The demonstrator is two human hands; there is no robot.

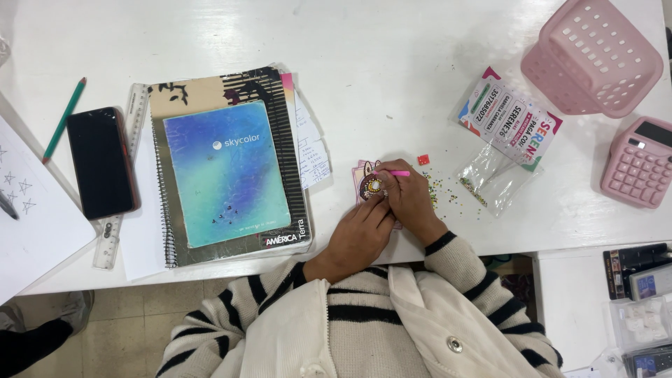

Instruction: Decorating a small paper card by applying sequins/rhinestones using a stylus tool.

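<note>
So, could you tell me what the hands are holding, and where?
The right hand grips a pink pen-like tool near its tip; the left hand steadies the small card.

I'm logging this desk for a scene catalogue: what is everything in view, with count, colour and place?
notebooks: two stacked, blue cover on top, table left of centre
phone: one, black, left of the notebooks
ruler: one, clear, under the phone
pencil: one, green, far left
basket: one, pink, tipped over, top right
calculator: one, pink, right edge
plastic bag: one, clear with printed card, right of centre
beads: many, mixed colours, loose by the bag
sticker card: one, pink and brown, under the hands
pink pen: one, in the right hand
left hand: rests on the card
right hand: grips the pen
</note>
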